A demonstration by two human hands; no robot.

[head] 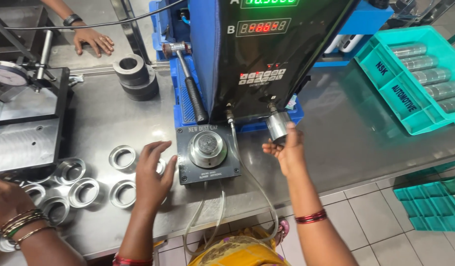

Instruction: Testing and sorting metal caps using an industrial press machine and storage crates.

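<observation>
Presently, entries run from the hands outward.

Right hand (286, 150): raised, fingers curled up around the base of a short steel cylinder (278, 125) that hangs from the tall black gauge unit (259, 54); gripping it from below.
Left hand (151, 170): fingers spread and loosely open, palm down, resting over a steel ring (161, 166) on the bench; it grips nothing.
Fixture plate (208, 153): dark square block between the two hands, at 3 o'clock from the left hand, with a round steel seat in its middle; clear hoses trail off its near edge.
Step in hand (judgement): a ring is being picked while the cylinder on the gauge is handled; the next move would call for a clean pinch on the ring's rim and square seating on the round seat.
Loose rings (123, 156): several more at 9 o'clock from the left hand, lying flat, near one another.
Hammer (188, 81): at 12 o'clock from the fixture, on a blue base.
Other persons: a bangled hand (8, 199) at far 9 o'clock; another hand (92, 39) at 11 o'clock.
Surface: brushed steel bench (346, 143), reflective.
Teal tray (410, 93): at 2 o'clock, holding steel cylinders in a row.
Room: pale tiled floor (380, 216) below; a teal crate at 4 o'clock.
</observation>
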